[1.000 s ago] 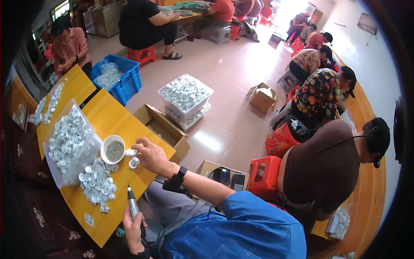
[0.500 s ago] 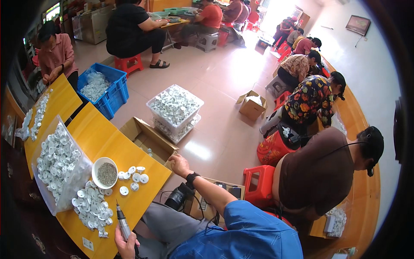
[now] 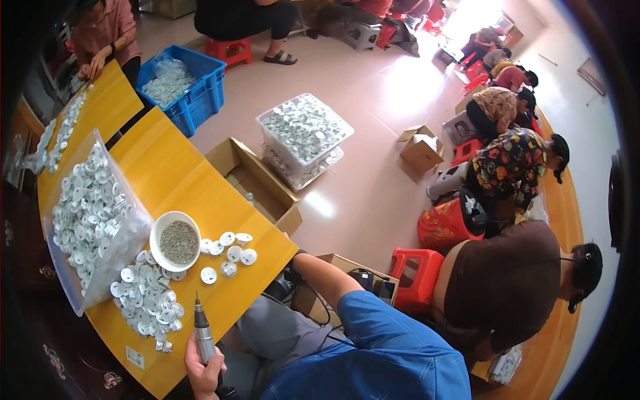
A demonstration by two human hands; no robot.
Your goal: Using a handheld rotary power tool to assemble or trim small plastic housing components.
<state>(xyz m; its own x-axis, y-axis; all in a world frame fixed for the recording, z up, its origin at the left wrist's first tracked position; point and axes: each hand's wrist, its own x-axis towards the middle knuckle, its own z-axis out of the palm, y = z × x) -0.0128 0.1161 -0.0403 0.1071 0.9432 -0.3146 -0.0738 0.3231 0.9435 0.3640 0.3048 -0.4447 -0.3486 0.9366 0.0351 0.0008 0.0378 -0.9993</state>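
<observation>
My left hand (image 3: 204,369) is closed around a silver and black electric screwdriver (image 3: 203,333), its thin bit pointing up over the table edge. Beyond the tip lies a heap of small round white plastic parts (image 3: 148,300). A white bowl (image 3: 159,252) of tiny metal screws (image 3: 179,243) stands on the yellow table (image 3: 170,173). Several loose white discs (image 3: 228,269) lie to the bowl's right. My right hand (image 3: 286,235) is mostly hidden beyond the table's right corner, beside a cardboard box; its fingers do not show. A dark band is on that wrist.
A tilted clear bin (image 3: 137,220) full of white parts rests on the table. On the floor stand an open cardboard box (image 3: 288,217), stacked clear tubs (image 3: 307,157) and a blue crate (image 3: 210,100). Co-workers sit across and along the right wall, near a red stool (image 3: 421,283).
The view has shifted, so the table and boxes sit lower and further right. My right hand has dropped behind the table corner. The left still holds the screwdriver.
</observation>
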